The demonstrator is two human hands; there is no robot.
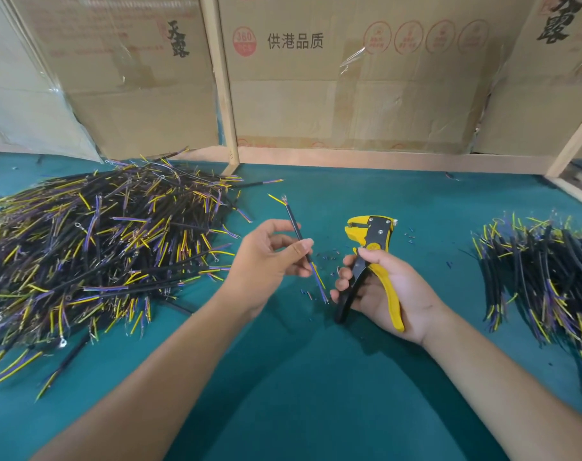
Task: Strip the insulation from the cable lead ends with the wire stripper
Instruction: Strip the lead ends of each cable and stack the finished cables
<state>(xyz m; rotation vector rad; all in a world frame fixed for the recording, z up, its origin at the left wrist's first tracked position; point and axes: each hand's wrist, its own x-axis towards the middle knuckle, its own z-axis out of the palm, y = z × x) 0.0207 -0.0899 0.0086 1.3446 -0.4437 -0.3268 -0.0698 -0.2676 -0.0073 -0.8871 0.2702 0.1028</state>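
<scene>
My left hand (266, 257) pinches a short black cable (296, 227) between thumb and fingertips and holds it steeply tilted. Yellow and purple leads stick out at its upper end and at its lower end (320, 283). My right hand (382, 287) grips the handles of a yellow and black wire stripper (371, 241), whose jaws point up and away. The stripper's jaws are apart from the cable, roughly a hand's width to its right.
A big heap of cables (99, 247) covers the left of the green table (316, 377); a smaller pile (542, 277) lies at the right. Small bits of stripped insulation (329, 257) are scattered between my hands. Cardboard boxes (349, 78) and wooden slats wall off the back.
</scene>
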